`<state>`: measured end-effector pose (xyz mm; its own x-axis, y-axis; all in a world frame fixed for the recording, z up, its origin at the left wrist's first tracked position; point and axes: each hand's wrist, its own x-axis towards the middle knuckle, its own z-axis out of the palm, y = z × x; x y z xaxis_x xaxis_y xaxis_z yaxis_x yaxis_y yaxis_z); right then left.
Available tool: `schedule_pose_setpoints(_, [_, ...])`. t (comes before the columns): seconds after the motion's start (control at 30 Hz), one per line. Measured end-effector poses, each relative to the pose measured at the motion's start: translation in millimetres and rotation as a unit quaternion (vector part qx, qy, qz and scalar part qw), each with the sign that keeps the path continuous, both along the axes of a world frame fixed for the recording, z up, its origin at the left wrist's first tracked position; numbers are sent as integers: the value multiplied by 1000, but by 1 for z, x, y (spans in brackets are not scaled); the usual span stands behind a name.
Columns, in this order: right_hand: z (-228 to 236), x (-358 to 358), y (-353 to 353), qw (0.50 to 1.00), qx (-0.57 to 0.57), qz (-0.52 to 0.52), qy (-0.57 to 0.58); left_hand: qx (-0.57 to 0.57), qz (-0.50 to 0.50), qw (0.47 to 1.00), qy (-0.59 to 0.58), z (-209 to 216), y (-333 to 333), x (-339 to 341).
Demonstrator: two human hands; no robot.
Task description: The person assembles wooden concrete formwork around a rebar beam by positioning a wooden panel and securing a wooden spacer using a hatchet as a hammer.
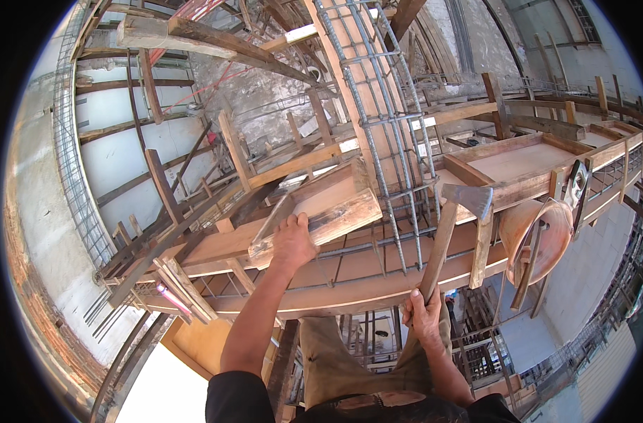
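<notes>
My left hand (293, 242) is closed over the near edge of a wood-framed panel (339, 220), whose thick front timber is rough and pale at its right end. The panel sits tilted on the long timber formwork in front of me. My right hand (424, 317) is wrapped round the lower wooden handle of a hatchet (443, 243). Its metal head points up and to the right, above the formwork edge. Between the panel and the hatchet rises a rebar cage (388, 120) against a tall plywood board (371, 92).
At the right hangs an orange-pink bucket (557, 236) with wood-handled tools in it. More framed panels (526, 161) line the formwork to the right. Rebar runs inside the beam formwork (349, 295). Upright posts (163, 185) and a mesh-like rebar cage (69, 162) stand left. Timbers and rods show far below.
</notes>
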<state>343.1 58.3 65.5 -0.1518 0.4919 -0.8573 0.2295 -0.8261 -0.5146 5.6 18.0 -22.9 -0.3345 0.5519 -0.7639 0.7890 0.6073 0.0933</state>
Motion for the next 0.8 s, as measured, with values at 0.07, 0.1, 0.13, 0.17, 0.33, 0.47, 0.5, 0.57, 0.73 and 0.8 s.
schedule_pose_setpoints(0.07, [-6,-6,-17,999,-25,-37,5,1,2,1000,6,1,2,-1])
schedule_pose_setpoints(0.1, [-10,-6,-19,999,-24,-39,7,-2,-5,1000,9,0,2,-2])
schedule_pose_setpoints(0.13, [-10,-10,-17,994,-101,31,28,-5,-11,1000,9,-2,1,-2])
schedule_pose_setpoints(0.17, [-10,-13,-14,978,-177,99,50,-4,-12,1000,8,-4,-1,-1])
schedule_pose_setpoints(0.33, [-8,10,-2,980,-165,94,55,-20,-5,1000,6,-4,1,-6])
schedule_pose_setpoints(0.47, [-6,5,-9,994,-98,28,46,-21,-14,1000,4,-2,3,-6])
schedule_pose_setpoints(0.5, [-6,-3,-10,995,-88,5,37,-15,-14,1000,9,-3,2,-5])
schedule_pose_setpoints(0.57, [-7,-9,-6,996,-78,-19,27,-9,-15,1000,13,-5,-2,-3])
schedule_pose_setpoints(0.73, [-4,-4,16,973,-165,161,19,3,-17,1000,17,-13,-6,-8])
schedule_pose_setpoints(0.8, [0,-2,21,975,-144,168,30,8,-23,1000,20,-9,-6,-5])
